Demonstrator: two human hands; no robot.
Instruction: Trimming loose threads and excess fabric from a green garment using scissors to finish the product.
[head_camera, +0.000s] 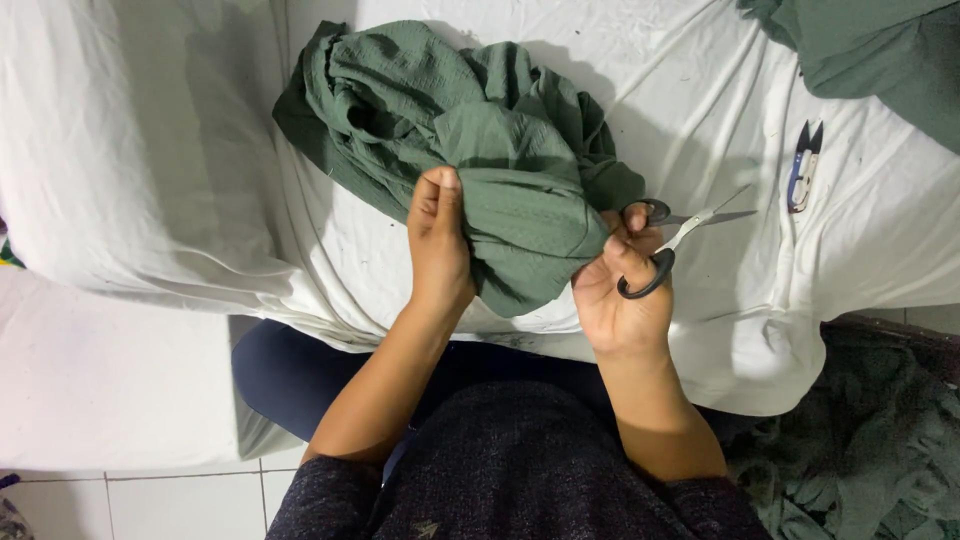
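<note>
I am sitting at the white sheet (150, 150) on the surface. My left hand (438, 245) is pinching the green cloth (470, 130) in a tight grip. My right hand (625, 295) is holding black scissors (665, 250) (blades open, not cutting yet). Small snips (803, 165) are lying nearby.

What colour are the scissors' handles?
Black, clearest in the head view: the scissors sit in the right hand.

packages: none seen | labels: none seen | signs: none seen | screens: none seen | view: head camera
</note>
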